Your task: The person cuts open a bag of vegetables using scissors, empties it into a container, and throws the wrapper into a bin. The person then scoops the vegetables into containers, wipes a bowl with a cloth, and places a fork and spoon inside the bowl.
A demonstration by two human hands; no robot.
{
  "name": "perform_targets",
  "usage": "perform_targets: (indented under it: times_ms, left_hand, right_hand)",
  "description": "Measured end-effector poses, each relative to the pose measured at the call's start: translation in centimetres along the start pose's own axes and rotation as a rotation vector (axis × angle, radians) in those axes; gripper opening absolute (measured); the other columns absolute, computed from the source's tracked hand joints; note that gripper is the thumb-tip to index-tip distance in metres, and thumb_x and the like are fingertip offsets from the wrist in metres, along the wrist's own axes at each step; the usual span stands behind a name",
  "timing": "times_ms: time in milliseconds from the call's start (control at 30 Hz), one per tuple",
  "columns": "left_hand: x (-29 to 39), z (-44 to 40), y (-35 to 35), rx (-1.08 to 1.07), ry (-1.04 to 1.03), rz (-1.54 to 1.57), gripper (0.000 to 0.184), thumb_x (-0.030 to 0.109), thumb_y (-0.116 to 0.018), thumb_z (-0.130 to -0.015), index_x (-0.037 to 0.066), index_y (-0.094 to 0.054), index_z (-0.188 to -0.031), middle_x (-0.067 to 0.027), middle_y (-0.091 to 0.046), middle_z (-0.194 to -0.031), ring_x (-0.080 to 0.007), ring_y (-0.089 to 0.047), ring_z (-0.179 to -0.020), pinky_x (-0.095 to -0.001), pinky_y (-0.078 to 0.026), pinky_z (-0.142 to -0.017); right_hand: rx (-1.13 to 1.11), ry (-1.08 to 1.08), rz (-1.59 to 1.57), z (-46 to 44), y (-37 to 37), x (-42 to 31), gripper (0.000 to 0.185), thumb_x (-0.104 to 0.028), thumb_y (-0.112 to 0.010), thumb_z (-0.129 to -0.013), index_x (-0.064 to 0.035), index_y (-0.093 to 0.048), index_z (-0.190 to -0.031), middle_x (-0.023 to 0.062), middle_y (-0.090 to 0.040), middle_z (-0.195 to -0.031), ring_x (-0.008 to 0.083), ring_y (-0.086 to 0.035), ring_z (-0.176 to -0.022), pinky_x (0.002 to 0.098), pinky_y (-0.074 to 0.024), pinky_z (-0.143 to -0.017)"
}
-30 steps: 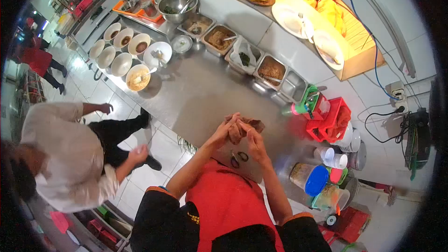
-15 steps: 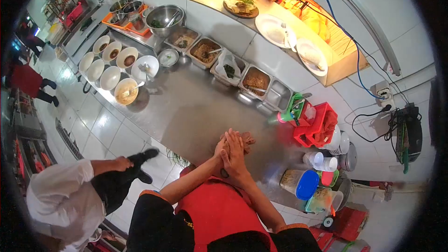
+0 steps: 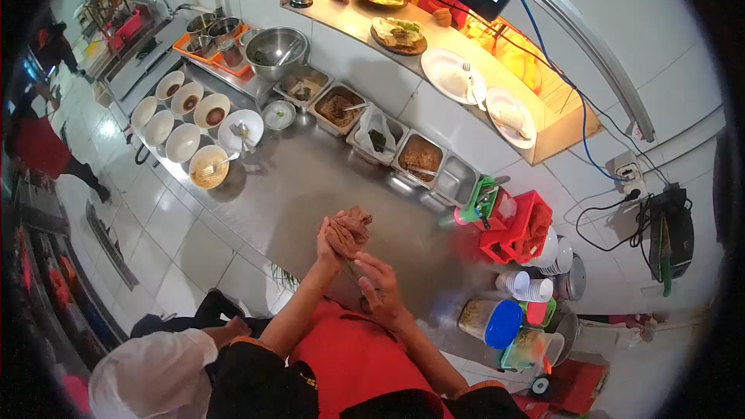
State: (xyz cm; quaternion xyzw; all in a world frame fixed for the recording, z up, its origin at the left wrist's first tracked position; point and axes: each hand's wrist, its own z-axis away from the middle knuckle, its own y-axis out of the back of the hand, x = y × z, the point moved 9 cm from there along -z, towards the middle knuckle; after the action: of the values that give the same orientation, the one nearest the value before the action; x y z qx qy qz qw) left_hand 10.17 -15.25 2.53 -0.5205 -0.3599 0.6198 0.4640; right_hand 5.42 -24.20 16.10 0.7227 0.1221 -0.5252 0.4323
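A crumpled brown cloth (image 3: 349, 233) is bunched in my left hand (image 3: 327, 247), above the steel counter (image 3: 303, 202). My right hand (image 3: 380, 289) is just below and to the right of the cloth, its fingers apart and nothing in it. A pair of scissors lay on the counter near my body earlier; now my right hand mostly hides that spot.
Bowls (image 3: 184, 143) stand at the counter's left end. Steel food pans (image 3: 419, 157) line the wall. Red baskets (image 3: 516, 229), cups (image 3: 535, 289) and a blue-lidded tub (image 3: 503, 324) are at right. A person in white (image 3: 155, 376) is close at lower left.
My hands, pressed together over the cloth half a second ago, have come apart. The cloth has moved left with my left hand. The person in white has come closer to my left side.
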Motion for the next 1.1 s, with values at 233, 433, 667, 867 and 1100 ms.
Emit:
perform_targets:
  times_ms: [233, 433, 667, 867, 1100]
  left_hand:
    - [-10.0, 2.0, 4.6, 0.135, 0.184, -0.23, 0.052, 0.041, -0.041, -0.099, 0.007, -0.04, -0.139, -0.0144, -0.049, -0.134, -0.0293, -0.048, -0.126, -0.044, -0.042, -0.105]
    - [-11.0, 2.4, 5.0, 0.138, 0.265, -0.303, 0.056, 0.044, -0.036, -0.1, 0.005, -0.038, -0.14, -0.0165, -0.047, -0.135, -0.0311, -0.046, -0.127, -0.0447, -0.04, -0.106]
    - [-9.0, 1.4, 4.3, -0.059, 0.246, -0.132, 0.061, 0.047, -0.03, -0.1, 0.004, -0.036, -0.142, -0.0189, -0.046, -0.136, -0.0333, -0.045, -0.128, -0.0454, -0.038, -0.107]
    - [-3.2, 0.0, 3.3, -0.223, 0.094, -0.036, 0.065, 0.051, -0.024, -0.101, 0.003, -0.034, -0.144, -0.021, -0.044, -0.137, -0.0352, -0.043, -0.129, -0.0461, -0.036, -0.109]
    - [-1.3, 1.6, -1.1, 0.137, -0.155, -0.433, 0.066, 0.052, -0.022, -0.101, 0.002, -0.037, -0.141, -0.018, -0.048, -0.136, -0.0348, -0.051, -0.121, -0.0482, -0.041, -0.105]
  right_hand:
    - [0.35, 0.143, 0.291, -2.7, 4.3, -1.1, 0.049, -0.032, -0.042, -0.096, -0.003, -0.054, -0.133, 0.017, -0.043, -0.147, 0.036, -0.036, -0.139, 0.0497, -0.0219, -0.113]
    - [0.284, 0.173, 0.281, -1.9, 3.3, 0.4, 0.055, -0.039, -0.037, -0.098, -0.0007, -0.051, -0.135, 0.019, -0.04, -0.149, 0.0368, -0.031, -0.141, 0.0505, -0.0177, -0.115]
    - [0.184, 0.14, 0.221, -1.6, -0.6, 0.2, 0.058, -0.041, -0.036, -0.099, -0.001, -0.044, -0.141, 0.0187, -0.036, -0.151, 0.0359, -0.025, -0.144, 0.0509, -0.0132, -0.116]
    - [0.092, 0.216, 0.063, -1.7, -1.3, -0.1, 0.049, -0.033, -0.038, -0.101, -0.0025, -0.048, -0.138, 0.0191, -0.04, -0.148, 0.0344, -0.03, -0.142, 0.0466, -0.0191, -0.115]
    - [0.204, 0.125, -0.012, -1.6, 5.1, -2.4, 0.035, -0.02, -0.052, -0.093, -0.0037, -0.063, -0.122, 0.0132, -0.055, -0.137, 0.031, -0.046, -0.13, 0.0437, -0.0294, -0.11]
